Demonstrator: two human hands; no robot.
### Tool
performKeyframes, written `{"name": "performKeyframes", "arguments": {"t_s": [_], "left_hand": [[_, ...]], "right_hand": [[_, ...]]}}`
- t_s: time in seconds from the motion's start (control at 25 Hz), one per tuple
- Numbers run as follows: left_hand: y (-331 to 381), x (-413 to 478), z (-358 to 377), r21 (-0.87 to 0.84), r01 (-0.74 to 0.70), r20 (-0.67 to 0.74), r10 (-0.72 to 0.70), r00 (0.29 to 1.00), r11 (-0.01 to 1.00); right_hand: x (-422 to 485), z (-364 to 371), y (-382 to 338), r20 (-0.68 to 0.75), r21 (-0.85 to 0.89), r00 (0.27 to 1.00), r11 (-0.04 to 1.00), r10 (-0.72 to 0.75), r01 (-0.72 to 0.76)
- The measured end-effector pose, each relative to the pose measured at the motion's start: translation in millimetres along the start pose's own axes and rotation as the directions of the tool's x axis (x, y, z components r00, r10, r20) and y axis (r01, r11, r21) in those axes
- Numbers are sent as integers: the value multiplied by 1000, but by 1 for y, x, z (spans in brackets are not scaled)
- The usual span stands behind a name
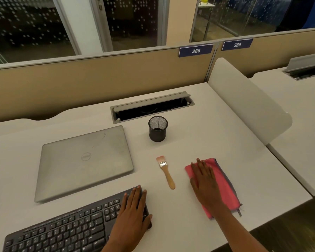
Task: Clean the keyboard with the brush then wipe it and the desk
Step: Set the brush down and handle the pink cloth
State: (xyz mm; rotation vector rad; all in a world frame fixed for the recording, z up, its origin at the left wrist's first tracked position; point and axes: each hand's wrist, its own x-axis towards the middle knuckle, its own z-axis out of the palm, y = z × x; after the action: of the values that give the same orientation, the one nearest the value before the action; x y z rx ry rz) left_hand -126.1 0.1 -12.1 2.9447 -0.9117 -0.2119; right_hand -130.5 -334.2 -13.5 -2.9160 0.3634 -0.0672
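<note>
The white desk (225, 133) carries everything. A closed grey laptop (84, 162) lies at the back left, and a cable slot (151, 108) is set into the top behind it. The black keyboard (67, 228) sits at the near edge, angled. To its right a folded pink cloth (224, 182) lies flat on the desk, well apart from the keys. A black mesh pen cup (157, 129) stands behind, with no pens showing. The brush (165, 172) lies on the desk between keyboard and cloth, bristles pointing away, touched by neither hand.

The left hand (133, 211) rests flat on the right end of the keyboard, fingers straight and together, clasping nothing. The right hand (204, 180) lies palm-down on the cloth, fingers spread and straight. It presses the cloth rather than pinching it.

Which step this is cannot be told for certain. The brush is lying free and the right hand is on the cloth, so it looks like either the very start or the turn to wiping.

- **If brushing is still due:** the right hand needs to leave the cloth and close round the wooden handle, while the left steadies the keyboard.
- **If wiping is due:** the right hand needs to gather the cloth and carry it across to the keys — the brush lies in that path, so lifting the cloth over it would be safer than sliding.
</note>
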Motion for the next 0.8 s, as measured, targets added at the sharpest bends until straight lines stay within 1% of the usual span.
{"name": "performKeyframes", "arguments": {"t_s": [0.12, 0.24, 0.36, 0.48, 0.52, 0.56, 0.6, 0.68, 0.8], "left_hand": [[0, 16, -2, -21, 25, 33, -24, 999, 999], [2, 35, -8, -48, 63, 115, -57, 992, 997], [3, 56, -10, -75, 44, 151, -32, 988, 996], [7, 76, -11, -117, 89, 162, -70, 984, 989], [6, 82, -14, -131, 103, 142, -84, 986, 986], [5, 88, -21, -127, 107, 90, -96, 991, 986], [6, 92, -22, -104, 106, 57, -100, 993, 989], [7, 97, -26, -130, 120, 132, -103, 986, 984], [11, 100, -26, -120, 116, 170, -94, 981, 986]], "right_hand": [[16, 3, -25, -79, 106, 997, 994, 4, 4], [35, 7, -56, -131, 219, 991, 975, 4, 25], [54, 9, -88, -55, 310, 996, 950, 66, -46], [66, 11, -111, 23, 268, 995, 958, 99, -102], [68, 12, -116, 39, 249, 993, 962, 108, -115], [70, 14, -120, 52, 236, 991, 963, 122, -131], [71, 15, -123, 65, 232, 988, 961, 140, -152], [73, 18, -128, 83, 229, 981, 955, 175, -190], [74, 18, -130, 79, 232, 978, 950, 193, -206]]}}
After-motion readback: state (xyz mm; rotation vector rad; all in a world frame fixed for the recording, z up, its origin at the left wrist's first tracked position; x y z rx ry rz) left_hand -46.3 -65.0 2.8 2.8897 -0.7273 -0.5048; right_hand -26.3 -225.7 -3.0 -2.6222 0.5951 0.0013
